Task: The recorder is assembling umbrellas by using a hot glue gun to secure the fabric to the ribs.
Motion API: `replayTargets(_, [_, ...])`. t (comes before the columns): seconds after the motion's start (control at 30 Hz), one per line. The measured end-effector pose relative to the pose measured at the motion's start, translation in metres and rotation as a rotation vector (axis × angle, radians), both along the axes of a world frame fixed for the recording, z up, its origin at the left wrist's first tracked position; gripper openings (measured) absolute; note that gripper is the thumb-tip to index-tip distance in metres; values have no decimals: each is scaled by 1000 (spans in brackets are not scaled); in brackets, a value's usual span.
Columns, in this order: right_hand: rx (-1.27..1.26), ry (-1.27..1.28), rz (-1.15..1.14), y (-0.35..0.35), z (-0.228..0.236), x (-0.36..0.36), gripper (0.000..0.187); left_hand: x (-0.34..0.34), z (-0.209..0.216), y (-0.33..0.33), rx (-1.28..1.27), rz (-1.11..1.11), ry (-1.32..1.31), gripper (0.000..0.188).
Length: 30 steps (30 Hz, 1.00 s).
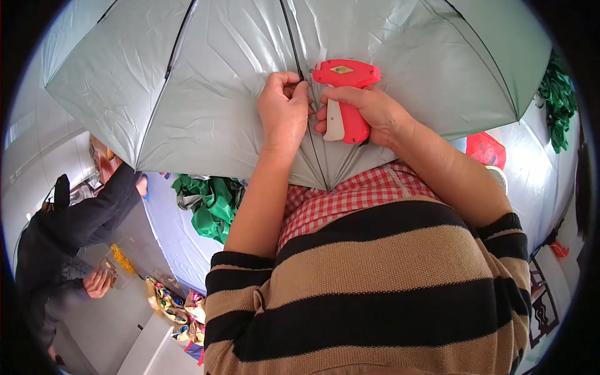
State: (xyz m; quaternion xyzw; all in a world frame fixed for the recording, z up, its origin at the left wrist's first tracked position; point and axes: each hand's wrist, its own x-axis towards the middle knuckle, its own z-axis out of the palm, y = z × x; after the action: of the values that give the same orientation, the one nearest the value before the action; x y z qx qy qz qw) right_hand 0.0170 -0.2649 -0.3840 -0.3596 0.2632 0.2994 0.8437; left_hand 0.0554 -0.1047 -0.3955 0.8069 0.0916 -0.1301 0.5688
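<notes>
Fingers [285, 77] of the left hand [279, 115] are curling toward the thumb beside a black rib [291, 37]; whether they are pinching anything I cannot tell. Those of the right hand [375, 112] are wrapping around the handle of a gun-shaped tool [347, 76], holding it over the umbrella [219, 94]. From the left, crumpled, shiny green cloth [215, 206] is lying beside the lap; the umbrella's silvery cloth is spreading in creased panels between thin ribs, partly covering a red-and-white checked cloth [356, 197]; the tool is showing smooth red and whitish plastic with a rounded top. The left forearm is rising nearly upright, while the right is slanting inward from the lower right. A small gold diamond-shaped label [341, 70] is sitting on the tool's red top.
</notes>
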Motion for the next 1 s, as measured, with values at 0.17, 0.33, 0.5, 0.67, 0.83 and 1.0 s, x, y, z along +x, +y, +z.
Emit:
replayTargets(0.17, [0,-21,37,-3,2,0,29,-2,-1,0,-54,36,11,13])
replayTargets(0.33, [-5,-21,27,-1,3,-3,30,-2,0,-1,-37,33,7,10])
replayTargets(0.5, [60,11,43,-2,-8,1,27,-1,-1,1,-56,35,7,10])
replayTargets(0.67, [322,39,108,-13,-20,6,24,1,0,8,-172,48,36,14])
replayTargets(0.83, [356,-15,151,-16,-26,4,27,2,2,10,-254,64,72,14])
replayTargets(1.0, [359,-46,153,-13,-25,4,27,1,4,9,-204,45,64,10])
